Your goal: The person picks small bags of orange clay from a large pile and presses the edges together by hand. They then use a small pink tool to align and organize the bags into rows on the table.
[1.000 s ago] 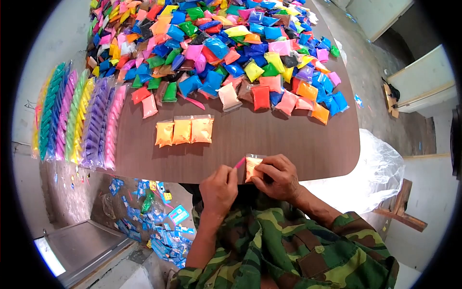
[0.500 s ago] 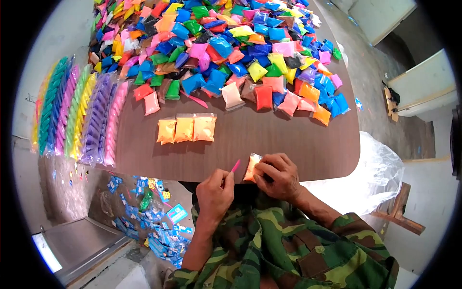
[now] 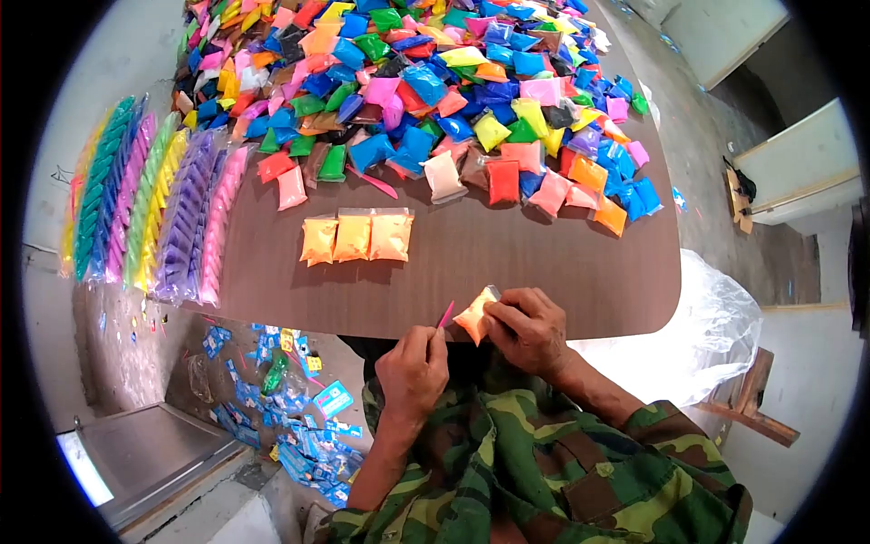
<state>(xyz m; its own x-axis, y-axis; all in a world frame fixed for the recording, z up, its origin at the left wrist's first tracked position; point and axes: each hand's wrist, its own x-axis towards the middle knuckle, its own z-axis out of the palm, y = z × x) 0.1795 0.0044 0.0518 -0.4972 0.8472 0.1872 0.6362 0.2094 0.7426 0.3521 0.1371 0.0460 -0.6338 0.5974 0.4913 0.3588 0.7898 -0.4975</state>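
My left hand (image 3: pixel 412 370) is closed around a small pink plastic tool (image 3: pixel 446 314), whose thin end sticks up past the fingers; its exact kind I cannot make out. In my right hand (image 3: pixel 527 330) a clear packet of light orange clay-like material (image 3: pixel 475 315) is pinched between thumb and fingers, tilted at the table's front edge. Three similar orange packets (image 3: pixel 353 238) lie side by side on the brown table (image 3: pixel 544 263), farther off and to the left. Beyond them rests a pink plastic piece (image 3: pixel 376 185).
A large heap of colourful packets (image 3: pixel 390 100) covers the table's far part. Twisted colourful strips in clear bags (image 3: pixel 186 218) lie along the left edge. Blue printed wrappers (image 3: pixel 308 453) litter the floor at lower left. A clear plastic sheet (image 3: pixel 698 317) hangs at the right.
The orange packet in my right hand has tilted and shows more of its face. My left hand, still with the pink tool, has shifted slightly right and down. The view has moved a little.
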